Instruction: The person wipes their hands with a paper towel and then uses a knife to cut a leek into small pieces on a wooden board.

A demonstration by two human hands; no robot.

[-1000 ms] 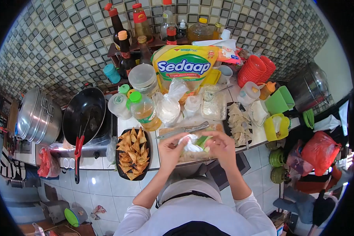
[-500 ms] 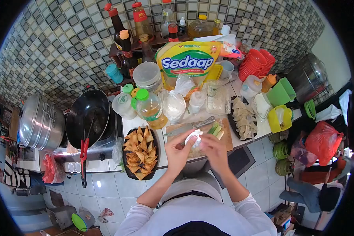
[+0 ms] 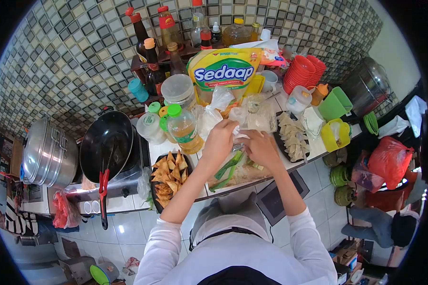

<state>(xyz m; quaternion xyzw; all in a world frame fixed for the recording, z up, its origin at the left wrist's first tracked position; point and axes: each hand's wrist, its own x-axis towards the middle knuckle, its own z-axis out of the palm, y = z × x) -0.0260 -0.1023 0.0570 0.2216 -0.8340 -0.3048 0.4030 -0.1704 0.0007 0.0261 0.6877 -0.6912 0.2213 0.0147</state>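
Between my two hands is a crumpled white tissue [image 3: 238, 132]. My left hand [image 3: 220, 137] is closed on its left side, and the fingers of my right hand [image 3: 257, 145] pinch the other side. Both hands are over the back of a chopping board [image 3: 245, 178], beside a tied clear bag of white powder [image 3: 206, 122]. Lengths of green onion [image 3: 229, 167] lie on the board just below my hands. A clear plastic tub [image 3: 263, 118] stands behind my right hand. My fingers cover part of the tissue.
Fried triangular pastries [image 3: 168, 178] fill a black tray at left; pale folded wrappers [image 3: 292, 135] lie on another at right. An oil bottle [image 3: 183, 128] stands near my left forearm. A black wok [image 3: 107, 145] sits on the stove. Another person's legs [image 3: 373, 225] show at far right.
Both hands have moved up and away from me, toward the bag and tub, with the tissue still between them. The green onion on the board shows more now.
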